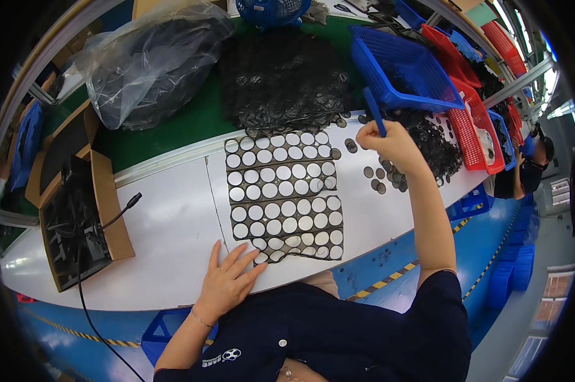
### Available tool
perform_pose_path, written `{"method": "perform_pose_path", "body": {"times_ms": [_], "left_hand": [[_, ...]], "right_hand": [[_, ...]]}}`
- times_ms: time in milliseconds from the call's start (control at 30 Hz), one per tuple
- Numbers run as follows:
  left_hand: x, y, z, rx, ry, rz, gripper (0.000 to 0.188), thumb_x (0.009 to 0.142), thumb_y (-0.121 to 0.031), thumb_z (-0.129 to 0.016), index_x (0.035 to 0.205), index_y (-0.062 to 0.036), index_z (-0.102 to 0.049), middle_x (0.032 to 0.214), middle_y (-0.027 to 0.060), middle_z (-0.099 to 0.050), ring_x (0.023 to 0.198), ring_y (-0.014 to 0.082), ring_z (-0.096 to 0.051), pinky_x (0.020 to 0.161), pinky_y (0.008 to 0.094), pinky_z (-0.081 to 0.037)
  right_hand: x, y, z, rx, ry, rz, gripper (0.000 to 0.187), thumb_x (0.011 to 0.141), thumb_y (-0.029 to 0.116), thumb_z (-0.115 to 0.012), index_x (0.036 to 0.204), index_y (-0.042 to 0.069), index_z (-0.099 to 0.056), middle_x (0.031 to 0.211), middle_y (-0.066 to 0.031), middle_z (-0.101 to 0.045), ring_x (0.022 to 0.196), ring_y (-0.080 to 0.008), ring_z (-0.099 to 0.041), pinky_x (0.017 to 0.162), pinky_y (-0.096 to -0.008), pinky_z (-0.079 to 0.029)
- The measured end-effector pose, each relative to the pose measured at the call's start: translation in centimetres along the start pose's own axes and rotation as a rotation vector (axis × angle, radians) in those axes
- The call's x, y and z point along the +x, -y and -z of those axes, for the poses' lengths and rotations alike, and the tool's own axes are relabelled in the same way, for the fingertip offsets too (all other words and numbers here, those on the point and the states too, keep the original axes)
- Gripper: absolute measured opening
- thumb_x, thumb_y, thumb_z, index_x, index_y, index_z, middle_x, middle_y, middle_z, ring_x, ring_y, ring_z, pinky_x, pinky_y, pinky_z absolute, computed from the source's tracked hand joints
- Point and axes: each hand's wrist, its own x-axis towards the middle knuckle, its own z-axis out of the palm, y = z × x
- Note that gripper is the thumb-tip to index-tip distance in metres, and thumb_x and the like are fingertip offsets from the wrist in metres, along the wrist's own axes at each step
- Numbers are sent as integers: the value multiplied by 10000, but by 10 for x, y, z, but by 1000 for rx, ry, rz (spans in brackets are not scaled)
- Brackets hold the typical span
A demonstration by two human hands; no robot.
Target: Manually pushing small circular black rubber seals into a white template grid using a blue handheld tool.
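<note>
A thin black sheet with rows of round cut-outs lies on the white table, whose surface shows through the holes. My left hand rests open at the sheet's near left corner, fingers spread, fingertips at its edge. Raised to the right of the sheet, my right hand is closed around a slim blue stick-like tool, its upper end pointing away from me. Small dark discs lie loose beside and below this hand. Whether the tool's lower end touches anything is hidden by my fingers.
Beyond the sheet sits a heap of black perforated sheets. A clear plastic bag and an open cardboard box with a black cable stand left. Right are a blue basket, a dark scrap pile and red baskets. Another person is farther right.
</note>
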Motion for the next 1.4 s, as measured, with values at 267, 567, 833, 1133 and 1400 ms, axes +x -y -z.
{"method": "perform_pose_path", "body": {"times_ms": [267, 567, 833, 1133, 1400], "left_hand": [[0, 1, 1, -10, -9, 12, 371, 868, -148, -730, 1227, -241, -713, 1336, 2, -638, 1320, 259, -545, 1173, 650, -276], [3, 0, 3, -42, -8, 12, 390, 856, -125, -740, 1223, -253, -711, 1320, 14, -650, 1310, 272, -563, 1181, 642, -260], [3, 1, -1, -47, -22, 10, 369, 858, -124, -737, 1203, -250, -714, 1313, 14, -650, 1303, 280, -566, 1174, 650, -268], [6, 0, 2, -14, -6, -9, 353, 853, -129, -740, 1192, -225, -721, 1312, 3, -650, 1312, 259, -555, 1159, 653, -297], [1, 0, -7, -112, -109, 14, 307, 844, -102, -768, 1121, -123, -638, 1329, 65, -641, 1320, 299, -561, 1186, 629, -268]], "right_hand": [[-9, 15, -19, -163, 121, -86, 160, 824, 152, -751, 853, -6, -744, 725, -29, -675, 675, -104, -600, 640, -285, -478], [-31, -62, -87, -406, 0, 162, 202, 843, 175, -709, 836, -27, -717, 806, -191, -693, 756, -328, -685, 719, -415, -545], [-13, -43, -57, -427, 69, 52, 218, 814, 182, -723, 858, -32, -720, 730, -117, -661, 675, -187, -626, 654, -336, -509], [108, -11, 133, -213, -485, 9, 233, 819, 198, -743, 914, -13, -770, 778, -82, -721, 614, -157, -623, 586, -319, -485], [94, -51, 119, -844, -742, 142, 315, 921, 257, -574, 1008, 17, -759, 941, -271, -709, 920, -470, -684, 832, -500, -538]]}}
